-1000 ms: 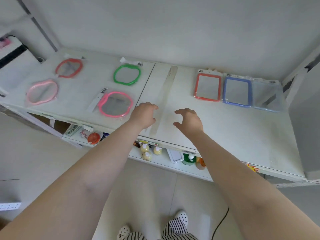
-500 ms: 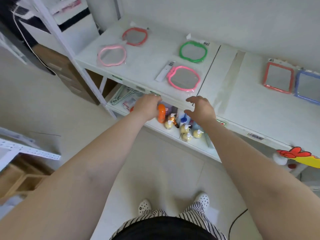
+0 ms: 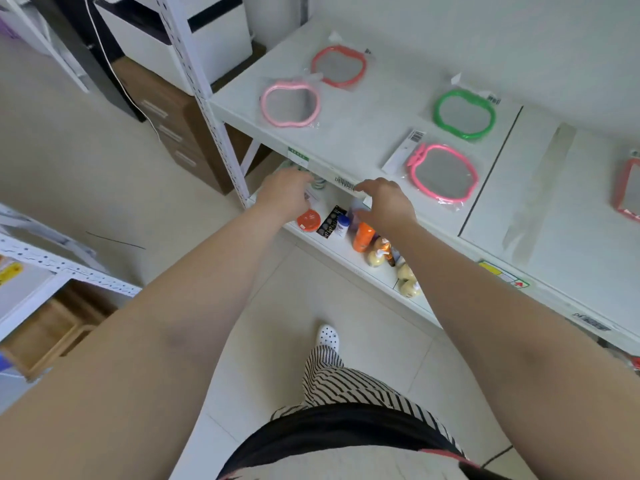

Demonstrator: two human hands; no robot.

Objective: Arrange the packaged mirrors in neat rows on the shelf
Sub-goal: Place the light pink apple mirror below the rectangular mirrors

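Several apple-shaped packaged mirrors lie flat on the white shelf point(image 3: 349, 140): a light pink one point(image 3: 290, 104) and a red one point(image 3: 338, 66) at the left, a green one point(image 3: 465, 114) and a hot pink one point(image 3: 443, 174) further right. A red rectangular mirror point(image 3: 628, 190) shows at the right edge. My left hand point(image 3: 285, 194) and my right hand point(image 3: 386, 202) hover at the shelf's front edge, below the mirrors, fingers loosely curled and apart, holding nothing.
The lower shelf point(image 3: 346, 247) holds an orange jar point(image 3: 308, 220), an orange bottle point(image 3: 363, 236) and small yellow bottles point(image 3: 375, 258). A white shelf post point(image 3: 207, 109) stands left. Brown drawers point(image 3: 173, 133) and a white box point(image 3: 180, 36) sit beyond it. Another rack point(image 3: 52, 268) is left.
My view swung left and down. Both hands came off the shelf top to its front edge, then shifted left along it. The mirrors have not moved.
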